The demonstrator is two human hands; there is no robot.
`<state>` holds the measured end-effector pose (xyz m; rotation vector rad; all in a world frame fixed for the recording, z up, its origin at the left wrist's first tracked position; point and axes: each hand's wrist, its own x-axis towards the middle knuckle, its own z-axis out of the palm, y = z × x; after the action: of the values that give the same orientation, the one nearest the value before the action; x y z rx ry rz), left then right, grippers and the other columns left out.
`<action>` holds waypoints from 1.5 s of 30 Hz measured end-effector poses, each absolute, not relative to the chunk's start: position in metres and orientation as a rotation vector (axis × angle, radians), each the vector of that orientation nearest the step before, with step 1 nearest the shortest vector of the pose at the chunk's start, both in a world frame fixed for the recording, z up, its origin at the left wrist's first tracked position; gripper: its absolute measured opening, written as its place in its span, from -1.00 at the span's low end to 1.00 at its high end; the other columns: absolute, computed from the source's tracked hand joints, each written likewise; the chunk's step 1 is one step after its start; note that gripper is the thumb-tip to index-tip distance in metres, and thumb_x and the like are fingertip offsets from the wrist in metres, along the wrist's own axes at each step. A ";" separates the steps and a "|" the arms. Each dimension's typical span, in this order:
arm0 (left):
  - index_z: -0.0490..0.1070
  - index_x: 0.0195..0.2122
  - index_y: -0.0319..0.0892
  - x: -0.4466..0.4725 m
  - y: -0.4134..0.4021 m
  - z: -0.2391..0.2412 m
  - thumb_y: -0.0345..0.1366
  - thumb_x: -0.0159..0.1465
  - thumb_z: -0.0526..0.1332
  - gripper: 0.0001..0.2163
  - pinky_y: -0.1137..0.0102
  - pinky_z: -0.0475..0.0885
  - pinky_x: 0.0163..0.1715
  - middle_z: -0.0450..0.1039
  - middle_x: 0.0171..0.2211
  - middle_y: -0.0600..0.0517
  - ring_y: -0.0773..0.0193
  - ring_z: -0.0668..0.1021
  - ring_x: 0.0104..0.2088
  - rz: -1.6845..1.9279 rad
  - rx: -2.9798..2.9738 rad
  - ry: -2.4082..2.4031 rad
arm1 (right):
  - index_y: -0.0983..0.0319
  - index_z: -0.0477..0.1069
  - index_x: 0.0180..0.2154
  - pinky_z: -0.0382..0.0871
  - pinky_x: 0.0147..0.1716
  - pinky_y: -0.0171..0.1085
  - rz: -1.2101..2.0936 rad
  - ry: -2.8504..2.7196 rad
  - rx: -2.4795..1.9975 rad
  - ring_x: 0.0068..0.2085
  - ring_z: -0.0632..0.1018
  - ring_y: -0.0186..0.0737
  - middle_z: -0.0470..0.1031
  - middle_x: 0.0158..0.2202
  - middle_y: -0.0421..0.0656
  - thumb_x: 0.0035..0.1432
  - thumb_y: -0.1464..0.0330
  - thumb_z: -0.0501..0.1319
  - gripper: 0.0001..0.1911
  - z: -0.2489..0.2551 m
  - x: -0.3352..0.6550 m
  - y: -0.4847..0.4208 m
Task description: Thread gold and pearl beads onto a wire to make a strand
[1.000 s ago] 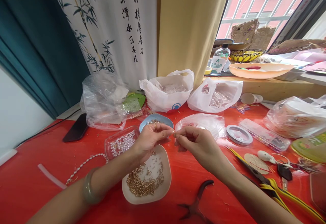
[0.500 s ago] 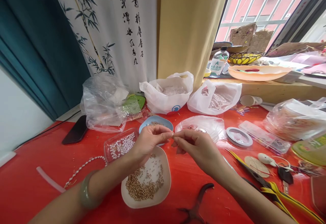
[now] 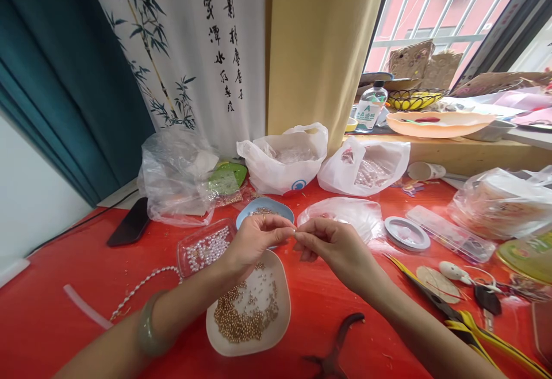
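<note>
Clock positions taken from the paired fingertips, as I view them through the head camera. My left hand (image 3: 254,242), with a pale green, glossy bangle (image 3: 149,328) round its forearm, and my right hand (image 3: 336,247) meet above the red, shiny surface (image 3: 95,252); thumb and index finger of each are pinched together, both grasping one tiny, whitish, bead-like piece (image 3: 295,230) at the centre, too small for its form to be told. At 7 o'clock, partly beneath the left forearm, lies a cream, rounded-square tray (image 3: 282,317) bearing small, round, gold-coloured beads (image 3: 241,318), heaped toward its near side. At 10 o'clock, just behind the left hand, sits a shallow, light-blue dish (image 3: 282,209) with more small beads. Near 9 o'clock stands a clear, rectangular plastic box (image 3: 185,236) of white, pearly beads (image 3: 209,249); a white, beaded strand (image 3: 140,283) runs from beside it toward 8 o'clock. At 5 o'clock rests a dark-handled hand tool (image 3: 338,341), cut by the lower edge; at 4 o'clock, beyond the right forearm, yellow-and-black, long-nosed pliers (image 3: 444,305). At 3 o'clock lies a grey, flat, round spool-like ring (image 3: 390,228); at 12 o'clock, an open, white plastic bag (image 3: 276,175).
</note>
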<state>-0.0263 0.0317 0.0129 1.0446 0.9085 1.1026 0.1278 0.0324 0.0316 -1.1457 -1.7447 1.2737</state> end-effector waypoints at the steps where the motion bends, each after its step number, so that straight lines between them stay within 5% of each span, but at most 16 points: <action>1: 0.46 -0.50 -0.24 -0.026 0.032 0.013 -0.32 -0.07 0.33 -0.87 0.42 0.30 -0.34 0.42 -0.51 0.06 0.37 0.42 -0.46 1.107 1.048 0.909 | 0.27 0.35 -0.53 0.32 -0.54 -0.36 1.312 -1.727 -1.137 -0.58 0.42 -0.38 0.40 -0.64 -0.23 0.01 0.31 0.13 -0.83 0.031 0.128 0.033; 9: 0.49 -0.47 -0.18 -0.027 0.029 0.016 -0.28 0.02 0.27 -0.90 0.45 0.28 -0.33 0.42 -0.47 0.07 0.38 0.41 -0.42 1.122 1.099 0.928 | 0.31 0.44 -0.50 0.27 -0.56 -0.43 1.545 -1.617 -1.052 -0.55 0.43 -0.43 0.44 -0.58 -0.19 0.04 0.19 0.13 -0.69 0.031 0.134 0.039; 18: 0.51 -0.42 -0.16 -0.027 0.028 0.015 -0.26 0.08 0.21 -0.87 0.45 0.22 -0.41 0.41 -0.44 0.03 0.33 0.37 -0.40 1.148 1.344 1.024 | 0.34 0.46 -0.51 0.20 -0.63 -0.50 1.868 -1.278 -0.960 -0.63 0.37 -0.52 0.46 -0.59 -0.18 -0.06 0.27 0.24 -0.77 0.019 0.134 0.043; 26: 0.47 -0.58 -0.18 -0.025 0.026 0.016 -0.30 0.04 0.22 -0.89 0.47 0.21 -0.41 0.33 -0.51 0.05 0.34 0.34 -0.43 1.153 1.318 1.006 | 0.34 0.39 -0.60 0.16 -0.69 -0.52 2.055 -1.116 -0.938 -0.68 0.36 -0.53 0.44 -0.64 -0.21 -0.06 0.42 0.17 -0.85 0.018 0.131 0.043; 39: 0.50 -0.52 -0.19 -0.028 0.033 0.012 -0.28 0.02 0.23 -0.89 0.45 0.22 -0.37 0.43 -0.47 0.03 0.33 0.38 -0.42 1.087 1.213 1.026 | 0.30 0.44 -0.30 0.16 -0.65 -0.46 1.618 -1.436 -1.122 -0.55 0.38 -0.42 0.44 -0.50 -0.16 0.03 0.34 0.08 -0.76 0.016 0.135 0.046; 45: 0.53 -0.46 -0.16 -0.026 0.031 0.003 -0.23 0.02 0.23 -0.85 0.46 0.23 -0.46 0.46 -0.51 0.02 0.32 0.40 -0.47 0.889 1.329 1.023 | 0.25 0.46 -0.32 0.21 -0.54 -0.40 1.392 -1.741 -1.094 -0.47 0.38 -0.37 0.40 -0.49 -0.21 0.01 0.26 0.15 -0.76 0.025 0.133 0.043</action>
<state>-0.0258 0.0311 0.0035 1.3291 1.0230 0.8889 0.1327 0.0432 0.0246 -1.0944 -1.7409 1.3917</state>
